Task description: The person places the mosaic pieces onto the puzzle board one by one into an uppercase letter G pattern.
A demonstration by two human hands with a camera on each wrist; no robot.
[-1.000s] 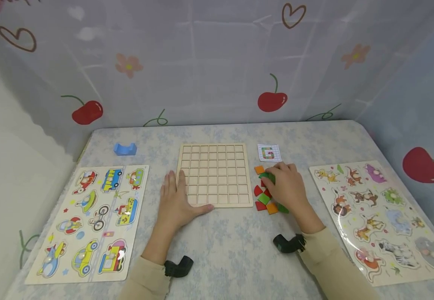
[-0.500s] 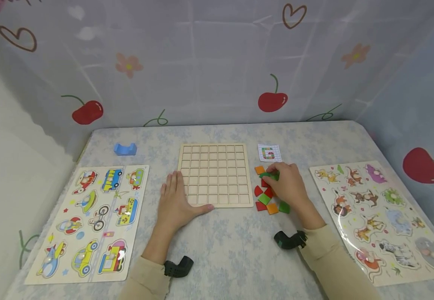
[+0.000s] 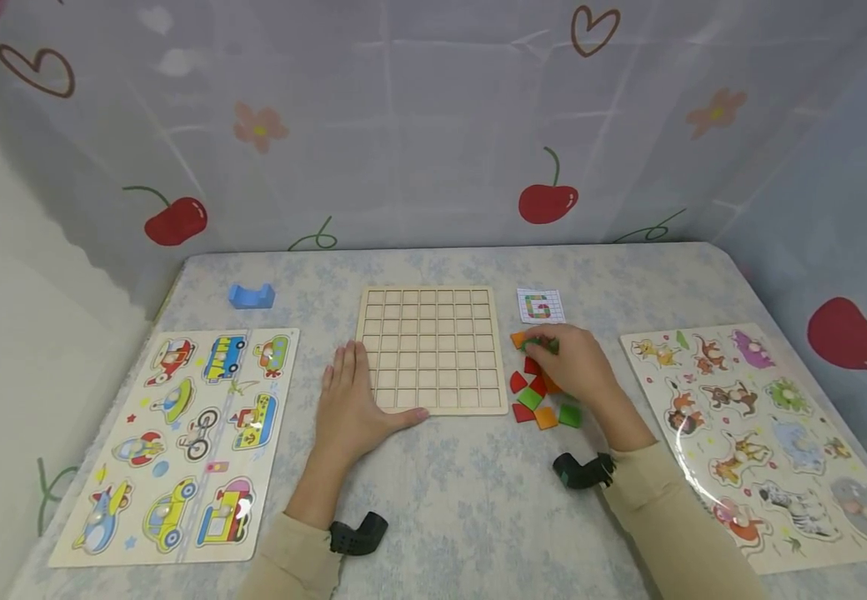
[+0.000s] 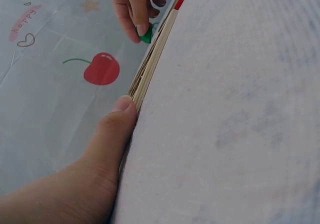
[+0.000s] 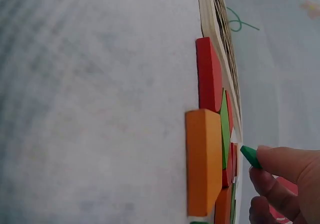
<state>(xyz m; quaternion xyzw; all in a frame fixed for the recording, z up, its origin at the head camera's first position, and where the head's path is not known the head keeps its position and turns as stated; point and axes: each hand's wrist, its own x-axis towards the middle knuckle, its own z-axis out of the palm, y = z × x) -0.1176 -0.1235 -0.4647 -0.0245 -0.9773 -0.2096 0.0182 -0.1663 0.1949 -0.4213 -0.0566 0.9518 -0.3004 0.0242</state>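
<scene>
Green tile (image 3: 540, 346) pinched in the right hand (image 3: 572, 367), now lifted off the coloured tile pile (image 3: 542, 400) right of the wooden grid board (image 3: 431, 348); left hand (image 3: 348, 406) lies flat, steadying the board's near-left edge.

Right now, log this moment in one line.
left hand: flat against grid board | right hand: pinching green tile above tile pile

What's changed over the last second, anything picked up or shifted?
The right hand has lifted a green piece off the pile of coloured pieces, uncovering a green one at the near edge. The left hand stays flat against the grid board, which hasn't moved.
</scene>
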